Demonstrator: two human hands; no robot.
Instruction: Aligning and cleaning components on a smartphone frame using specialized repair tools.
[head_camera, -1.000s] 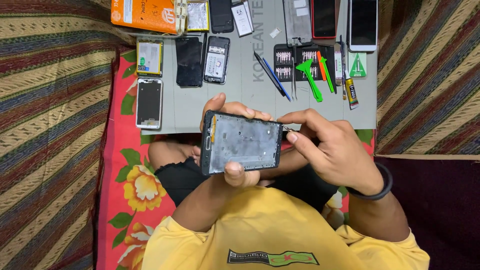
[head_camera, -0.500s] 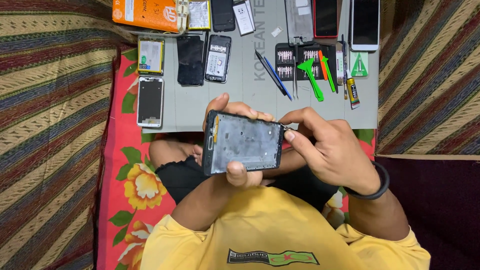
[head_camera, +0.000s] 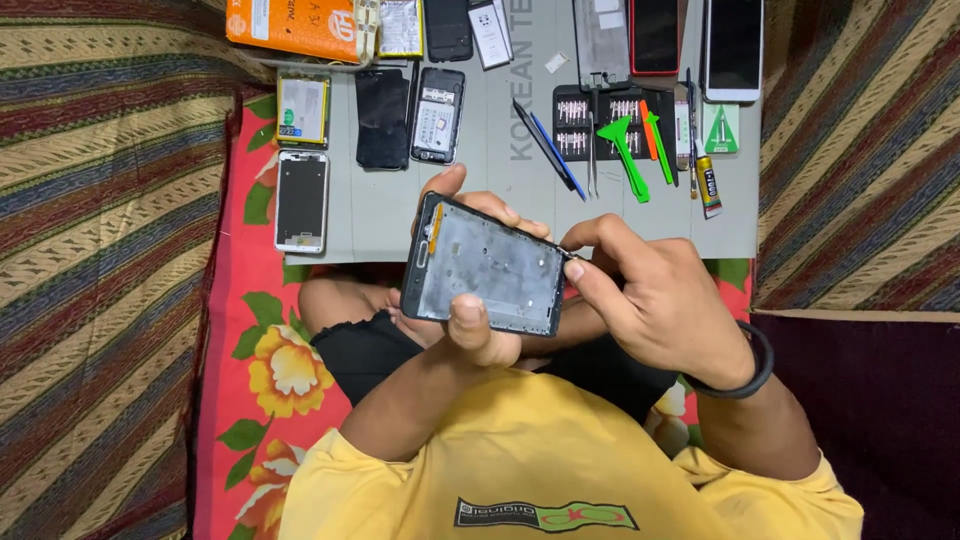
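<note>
- Far left, a striped woven cloth (head_camera: 90, 250) in brown, green and red runs under a red floral sheet (head_camera: 255, 380) on which the person sits cross-legged in a yellow shirt (head_camera: 540, 470).
- On the grey work mat (head_camera: 480, 190), left side: a white-framed phone chassis (head_camera: 301, 200), a yellow-topped open phone body (head_camera: 303, 108), a black glass panel (head_camera: 383, 118) and a black open phone back (head_camera: 438, 115); an orange box (head_camera: 295, 28) sits at the top edge.
- The left hand (head_camera: 470, 320) grips the dark grey phone mid-frame (head_camera: 488, 265) — thumb pressed on its near edge, fingers curled behind the far edge. The frame is held tilted above the lap, just clear of the mat's near edge.
- The right hand (head_camera: 650, 300) has its fingertips pinched closed at the frame's right corner, apparently on a small metal tool tip; I cannot tell exactly what it holds.
- Right of centre on the mat: blue pens (head_camera: 548, 148), a black screwdriver-bit tray (head_camera: 610, 120), 2 green plastic pry tools (head_camera: 630, 160), a small glue tube (head_camera: 708, 185), and 2 phones (head_camera: 735, 45) at the top.
- Risk, as I judge it: a slip of the pinched tip could scratch the frame or jab the left thumb, and any tiny part freed over the lap could drop into the patterned cloth — hard to find there.
</note>
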